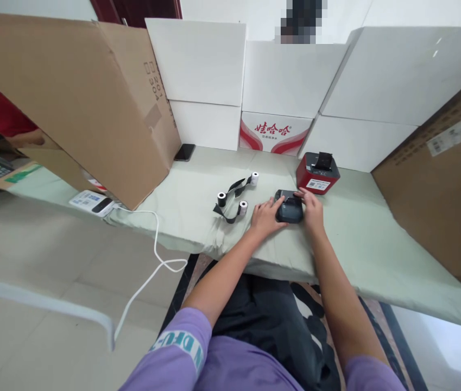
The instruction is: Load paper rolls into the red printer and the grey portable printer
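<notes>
A small black portable printer [291, 213] lies on the cloth-covered table in front of me. My left hand [268, 217] grips its left side, with the thumb along the near edge and fingers reaching onto the top. At its right far corner, the fingers of my right hand [310, 207] are bent against the casing. What lies under those fingertips is too small to make out. Left of the printer are several small paper rolls, among them a white one [243, 207], a dark one [221, 199] and a farther white one [254, 178], with black strips trailing from them.
Just behind my right hand stands a red printer [315, 176] with black paper sticking out. White boxes [201, 65] wall off the back; large cardboard boxes [132, 108] flank both sides. A phone [184, 152] lies at the back left. A white power strip [92, 203] trails its cable off the front edge.
</notes>
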A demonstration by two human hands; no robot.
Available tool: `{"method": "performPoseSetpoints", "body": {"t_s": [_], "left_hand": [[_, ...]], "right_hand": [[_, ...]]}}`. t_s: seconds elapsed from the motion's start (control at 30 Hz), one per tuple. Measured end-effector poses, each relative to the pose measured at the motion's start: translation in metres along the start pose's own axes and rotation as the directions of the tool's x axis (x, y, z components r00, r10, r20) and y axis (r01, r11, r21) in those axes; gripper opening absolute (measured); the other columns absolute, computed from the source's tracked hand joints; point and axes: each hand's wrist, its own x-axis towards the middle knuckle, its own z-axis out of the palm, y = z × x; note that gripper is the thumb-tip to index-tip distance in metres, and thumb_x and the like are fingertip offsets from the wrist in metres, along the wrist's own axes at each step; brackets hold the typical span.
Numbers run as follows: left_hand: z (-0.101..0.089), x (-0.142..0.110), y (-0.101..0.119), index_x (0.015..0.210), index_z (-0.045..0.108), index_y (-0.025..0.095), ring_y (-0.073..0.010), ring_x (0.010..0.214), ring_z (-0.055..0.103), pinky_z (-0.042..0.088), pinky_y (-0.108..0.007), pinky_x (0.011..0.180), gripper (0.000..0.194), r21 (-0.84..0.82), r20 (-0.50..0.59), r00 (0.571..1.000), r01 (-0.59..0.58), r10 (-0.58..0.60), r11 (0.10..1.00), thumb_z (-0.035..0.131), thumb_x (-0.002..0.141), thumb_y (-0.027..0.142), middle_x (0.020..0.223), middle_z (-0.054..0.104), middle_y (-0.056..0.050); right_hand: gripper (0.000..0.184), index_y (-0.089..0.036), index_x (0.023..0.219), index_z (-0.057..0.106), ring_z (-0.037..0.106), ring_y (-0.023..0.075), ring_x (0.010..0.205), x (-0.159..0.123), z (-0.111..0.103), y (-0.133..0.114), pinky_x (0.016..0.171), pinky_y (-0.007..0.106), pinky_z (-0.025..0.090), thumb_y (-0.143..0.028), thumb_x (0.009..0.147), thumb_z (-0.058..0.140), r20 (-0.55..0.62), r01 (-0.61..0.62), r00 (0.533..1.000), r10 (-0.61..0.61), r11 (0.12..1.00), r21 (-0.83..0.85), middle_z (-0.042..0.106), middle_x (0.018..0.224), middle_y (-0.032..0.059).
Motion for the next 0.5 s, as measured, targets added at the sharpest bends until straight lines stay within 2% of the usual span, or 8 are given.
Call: {"method": "performPoseSetpoints", "body": {"t_s": [0.03, 0.1, 0.17, 0.37, 0.5], "left_hand": [[0.000, 0.000, 0.000, 0.162, 0.034, 0.032, -0.0302, 0.144, 0.052, 0.036, -0.045, 0.117, 0.097, -0.020, -0.003, 1.000, 0.007, -0.007, 1.000, 0.081, 0.080, 0.057, 0.162, 0.047, -0.015], [-0.001, 0.001, 0.001, 0.160, 0.037, 0.032, -0.0281, 0.144, 0.052, 0.035, -0.044, 0.118, 0.096, -0.060, -0.010, 1.000, 0.016, -0.017, 0.998, 0.082, 0.079, 0.055, 0.160, 0.050, -0.012], [-0.002, 0.002, 0.001, 0.159, 0.040, 0.032, -0.0267, 0.145, 0.052, 0.035, -0.043, 0.119, 0.093, -0.096, -0.018, 1.000, 0.022, -0.024, 0.995, 0.082, 0.079, 0.053, 0.158, 0.053, -0.009], [-0.005, 0.003, 0.001, 0.154, 0.048, 0.032, -0.0280, 0.141, 0.055, 0.037, -0.041, 0.117, 0.088, -0.165, -0.023, 0.998, 0.048, -0.052, 0.985, 0.085, 0.076, 0.051, 0.153, 0.059, -0.006], [-0.007, 0.003, 0.002, 0.152, 0.049, 0.032, -0.0276, 0.137, 0.058, 0.038, -0.040, 0.116, 0.088, -0.162, -0.013, 0.999, 0.049, -0.052, 0.986, 0.086, 0.075, 0.051, 0.152, 0.060, -0.006]], "right_hand": [[0.048, -0.020, 0.126, 0.068, 0.068, 0.0270, 0.123, 0.006, 0.001, 0.004, 0.109, 0.048, 0.051, -0.046, 0.089, 0.051, -0.021, -0.101, 0.994, 0.104, 0.988, 0.113, 0.075, 0.126, 0.0108], [0.052, -0.022, 0.124, 0.068, 0.067, 0.0262, 0.123, 0.017, 0.005, 0.012, 0.108, 0.045, 0.052, -0.035, 0.076, 0.058, 0.012, -0.269, 0.962, 0.275, 0.931, 0.246, 0.074, 0.129, 0.0075], [0.055, -0.023, 0.119, 0.070, 0.066, 0.0261, 0.124, 0.024, 0.008, 0.018, 0.111, 0.043, 0.051, -0.028, 0.065, 0.059, 0.066, -0.351, 0.936, 0.347, 0.896, 0.273, 0.072, 0.132, 0.0049], [0.058, -0.026, 0.114, 0.070, 0.061, 0.0262, 0.133, 0.024, 0.008, 0.024, 0.122, 0.045, 0.042, -0.022, 0.057, 0.064, 0.145, -0.362, 0.932, 0.331, 0.852, 0.378, 0.071, 0.133, 0.0024], [0.060, -0.026, 0.115, 0.068, 0.060, 0.0269, 0.135, 0.026, 0.006, 0.026, 0.123, 0.046, 0.041, -0.019, 0.055, 0.065, 0.180, -0.364, 0.931, 0.317, 0.839, 0.404, 0.072, 0.133, 0.0045]]}}
